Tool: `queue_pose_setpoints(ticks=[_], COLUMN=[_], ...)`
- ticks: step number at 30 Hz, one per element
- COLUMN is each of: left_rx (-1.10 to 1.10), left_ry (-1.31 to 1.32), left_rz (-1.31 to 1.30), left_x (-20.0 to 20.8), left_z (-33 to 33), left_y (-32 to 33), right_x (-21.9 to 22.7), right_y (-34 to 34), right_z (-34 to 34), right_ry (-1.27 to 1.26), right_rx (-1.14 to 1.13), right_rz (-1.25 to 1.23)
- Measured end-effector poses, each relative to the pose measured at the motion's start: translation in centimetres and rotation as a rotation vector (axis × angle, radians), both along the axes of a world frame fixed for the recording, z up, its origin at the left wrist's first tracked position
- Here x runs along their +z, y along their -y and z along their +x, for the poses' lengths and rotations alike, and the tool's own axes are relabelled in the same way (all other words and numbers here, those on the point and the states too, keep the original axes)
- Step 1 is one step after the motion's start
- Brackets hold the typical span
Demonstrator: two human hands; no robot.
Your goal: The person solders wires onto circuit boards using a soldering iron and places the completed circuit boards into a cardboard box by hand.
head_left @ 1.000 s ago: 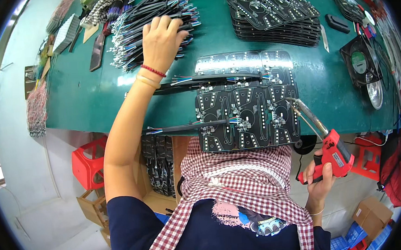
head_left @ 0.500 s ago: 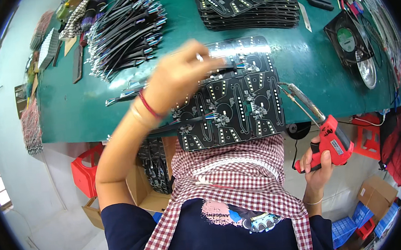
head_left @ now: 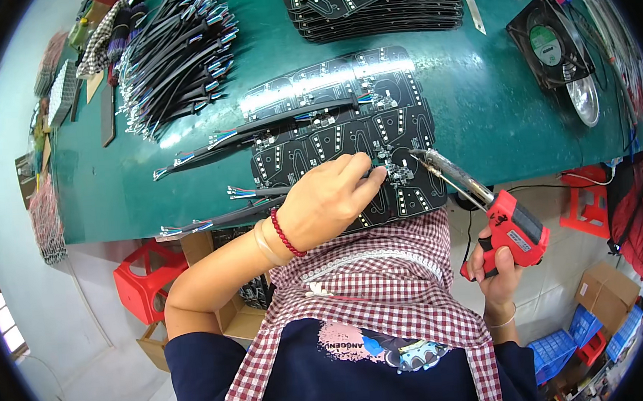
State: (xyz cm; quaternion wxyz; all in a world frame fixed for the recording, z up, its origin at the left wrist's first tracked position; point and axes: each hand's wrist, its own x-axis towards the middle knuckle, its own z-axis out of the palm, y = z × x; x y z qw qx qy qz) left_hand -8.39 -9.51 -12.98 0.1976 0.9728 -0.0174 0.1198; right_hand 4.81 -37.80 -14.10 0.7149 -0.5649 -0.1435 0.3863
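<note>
My left hand [head_left: 333, 200] is closed in a pinch over a panel of black circuit boards [head_left: 318, 145], holding a black-sleeved cable [head_left: 267, 192] against one board. The cable's held end is hidden by my fingers, and its coloured wires show to the left. My right hand [head_left: 494, 269] is wrapped round the grip of a red soldering gun [head_left: 519, 228]. Its metal tip [head_left: 419, 153] is just right of my left fingertips, over the panel. Another sleeved cable [head_left: 222, 220] runs under my left hand, and further black cables [head_left: 286, 119] lie across the panel's far rows.
A pile of sleeved cables [head_left: 177, 58] lies at the far left of the green table [head_left: 478, 100]. Beyond the panel is a stack of circuit boards [head_left: 376, 21]. A black fan [head_left: 549, 43] stands at the right. Red stools [head_left: 142, 284] are below the table.
My left hand has come down and nearer, from the panel's far row to the middle row, with a cable. The soldering gun has moved left, its tip now over the panel.
</note>
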Motion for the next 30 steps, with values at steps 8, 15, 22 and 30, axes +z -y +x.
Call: queue_pose_setpoints(ticks=[8, 15, 22, 30], left_rx=[0.018, 0.040, 0.042, 0.074], left_ry=[-0.020, -0.015, -0.021, -0.041], left_rz=[0.005, 0.011, -0.007, 0.007], left_x=[0.53, 0.40, 0.49, 1.26], left_z=[0.45, 0.34, 0.27, 0.56], left_y=[0.20, 0.38, 0.40, 0.89], right_x=[-0.60, -0.60, -0.70, -0.28], right_y=[0.13, 0.08, 0.38, -0.04], right_z=[-0.22, -0.49, 0.11, 0.25], right_ry=[0.004, 0.072, 0.057, 0.194], right_rx=[0.065, 0.097, 0.178, 0.152], right_rz=[-0.017, -0.122, -0.098, -0.175])
